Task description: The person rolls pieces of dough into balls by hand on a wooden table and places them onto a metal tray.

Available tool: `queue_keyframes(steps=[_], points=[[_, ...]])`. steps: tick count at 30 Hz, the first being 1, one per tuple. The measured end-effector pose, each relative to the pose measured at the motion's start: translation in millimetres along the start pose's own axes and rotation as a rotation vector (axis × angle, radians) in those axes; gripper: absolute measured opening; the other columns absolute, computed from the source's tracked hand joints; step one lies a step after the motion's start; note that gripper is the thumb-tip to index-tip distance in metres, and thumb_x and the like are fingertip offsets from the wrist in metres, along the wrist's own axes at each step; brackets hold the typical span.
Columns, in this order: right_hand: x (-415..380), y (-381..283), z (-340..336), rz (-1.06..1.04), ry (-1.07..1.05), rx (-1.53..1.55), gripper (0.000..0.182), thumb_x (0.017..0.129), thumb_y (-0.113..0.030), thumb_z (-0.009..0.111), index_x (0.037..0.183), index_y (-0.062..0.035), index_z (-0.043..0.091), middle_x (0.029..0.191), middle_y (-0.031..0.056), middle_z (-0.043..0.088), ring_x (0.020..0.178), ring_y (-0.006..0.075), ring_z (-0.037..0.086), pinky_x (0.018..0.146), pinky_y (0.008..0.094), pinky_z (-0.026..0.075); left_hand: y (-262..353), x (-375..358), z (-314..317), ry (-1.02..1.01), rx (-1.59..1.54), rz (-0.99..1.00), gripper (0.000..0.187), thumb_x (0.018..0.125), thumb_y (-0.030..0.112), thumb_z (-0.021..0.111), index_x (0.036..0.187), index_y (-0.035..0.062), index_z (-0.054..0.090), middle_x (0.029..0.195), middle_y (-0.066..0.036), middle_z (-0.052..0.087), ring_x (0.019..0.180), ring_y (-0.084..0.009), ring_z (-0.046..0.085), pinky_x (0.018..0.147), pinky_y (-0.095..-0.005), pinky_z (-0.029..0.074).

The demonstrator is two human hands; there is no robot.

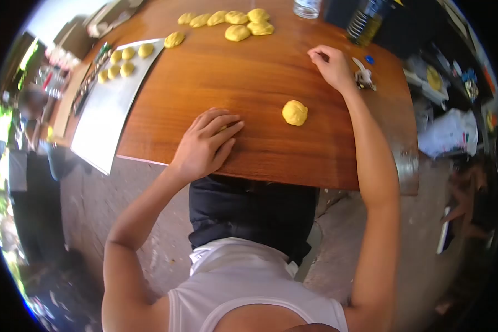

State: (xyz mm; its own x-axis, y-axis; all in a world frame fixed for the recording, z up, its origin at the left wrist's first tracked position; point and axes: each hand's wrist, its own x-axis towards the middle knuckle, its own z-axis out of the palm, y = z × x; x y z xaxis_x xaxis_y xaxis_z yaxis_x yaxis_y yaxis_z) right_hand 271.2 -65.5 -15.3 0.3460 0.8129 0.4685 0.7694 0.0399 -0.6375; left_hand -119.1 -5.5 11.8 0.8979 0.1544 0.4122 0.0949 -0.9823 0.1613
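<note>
A white shirt (254, 276) is nearest, then the table (205, 77). The left hand (206, 141) cups loosely, unclamped, over dough (222, 128) there; the right hand (333, 67) is curled, its grip unclear. Between them a ball (295, 113) sits loose: a careless sweep could knock it; heavy palm pressure could flatten the covered dough.

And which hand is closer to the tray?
Left. The left hand is at the table, to the right of the tray; the right hand is much farther right.

White plastic bag (451, 133) at right; cardboard box (76, 42) upper left; small blue cap (369, 59)
</note>
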Motion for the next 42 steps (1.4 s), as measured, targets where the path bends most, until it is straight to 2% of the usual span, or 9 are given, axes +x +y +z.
queue_keyframes(steps=[4,10,12,17,20,27,36,38,42], points=[[0.1,-0.2,0.4,0.042,0.014,-0.013,0.018,0.097,-0.017,0.067,0.101,-0.0017,0.075,0.087,0.0088,0.075,0.076,0.0157,0.068,0.072,0.0303,0.053,-14.7,-31.2,-15.0,0.054,-0.182,-0.341,0.037,0.092,0.011,0.066,0.129,0.0055,0.068,0.135,-0.017,0.061,0.124,-0.0402,0.059,0.107,-0.048,0.048],[-1.4,-6.9,3.2,0.073,0.009,-0.026,0.017,0.097,-0.014,0.066,0.102,0.0003,0.074,0.086,0.0088,0.074,0.077,0.0145,0.067,0.073,0.0299,0.053,-75.6,35.5,16.7,0.062,-0.139,-0.342,0.044,0.092,0.02,0.068,0.133,0.0049,0.065,0.141,-0.019,0.059,0.128,-0.0405,0.057,0.109,-0.0467,0.047],[-4.0,-7.8,1.5,0.091,0.029,-0.038,0.017,0.097,-0.014,0.066,0.102,0.0001,0.074,0.086,0.0088,0.074,0.077,0.0145,0.067,0.073,0.0303,0.053,-66.5,57.1,25.5,0.013,-0.146,-0.038,0.046,0.09,0.023,0.071,0.132,0.005,0.066,0.143,-0.019,0.058,0.131,-0.0392,0.055,0.113,-0.0465,0.045],[-5.7,-5.9,1.0,0.086,0.03,-0.072,0.018,0.097,-0.015,0.066,0.102,-0.0003,0.074,0.086,0.0088,0.074,0.077,0.0143,0.067,0.072,0.0301,0.053,-57.9,44.9,10.2,-0.101,-0.3,0.143,0.05,0.085,0.02,0.078,0.131,0.005,0.066,0.141,-0.018,0.059,0.132,-0.0372,0.055,0.114,-0.0458,0.045],[-5.4,-6.2,-0.7,0.079,0.011,-0.058,0.018,0.097,-0.016,0.066,0.102,-0.0005,0.074,0.086,0.0085,0.074,0.077,0.0143,0.067,0.072,0.0299,0.052,-76.2,21.7,-2.0,0.023,-0.467,-0.122,0.054,0.075,0.007,0.085,0.125,0.0042,0.066,0.133,-0.016,0.062,0.127,-0.0341,0.059,0.11,-0.0403,0.048],[-2.3,-3.9,-0.2,0.08,-0.027,-0.028,0.021,0.098,-0.018,0.066,0.104,0.0001,0.073,0.088,0.0079,0.074,0.081,0.0144,0.067,0.075,0.0301,0.052,-71.5,13.4,-3.9,0.027,-0.599,-0.366,0.05,0.075,0.01,0.089,0.119,0.005,0.067,0.119,-0.01,0.069,0.113,-0.0262,0.067,0.103,-0.0385,0.053],[-5.0,-14.7,-4.3,0.06,-0.02,-0.09,0.02,0.098,-0.018,0.065,0.103,0.0,0.073,0.092,0.0101,0.076,0.082,0.0179,0.069,0.079,0.0328,0.054,-81.1,8.9,-9.7,-0.184,-0.691,-0.151,0.06,0.086,-0.003,0.077,0.143,-0.0017,0.056,0.143,-0.017,0.062,0.136,-0.0248,0.057,0.115,-0.0383,0.045],[-4.6,-13.2,-3.7,0.054,-0.016,-0.091,0.02,0.098,-0.018,0.065,0.103,0.0001,0.073,0.092,0.0103,0.076,0.082,0.0179,0.069,0.079,0.0326,0.054,-83.2,2.9,-4.9,-0.146,-1.052,-0.303,0.06,0.09,-0.008,0.069,0.147,-0.0008,0.052,0.142,-0.016,0.063,0.135,-0.0261,0.058,0.113,-0.0381,0.048],[-4.6,-12.4,-3.7,0.042,-0.024,-0.071,0.02,0.098,-0.018,0.065,0.102,0.0002,0.072,0.091,0.0101,0.075,0.081,0.0174,0.068,0.077,0.0323,0.053,-76.9,-1.9,-5.6,-0.112,-1.186,-0.365,0.057,0.09,-0.015,0.064,0.145,-0.0049,0.052,0.152,-0.018,0.053,0.136,-0.0273,0.056,0.112,-0.0377,0.05]])
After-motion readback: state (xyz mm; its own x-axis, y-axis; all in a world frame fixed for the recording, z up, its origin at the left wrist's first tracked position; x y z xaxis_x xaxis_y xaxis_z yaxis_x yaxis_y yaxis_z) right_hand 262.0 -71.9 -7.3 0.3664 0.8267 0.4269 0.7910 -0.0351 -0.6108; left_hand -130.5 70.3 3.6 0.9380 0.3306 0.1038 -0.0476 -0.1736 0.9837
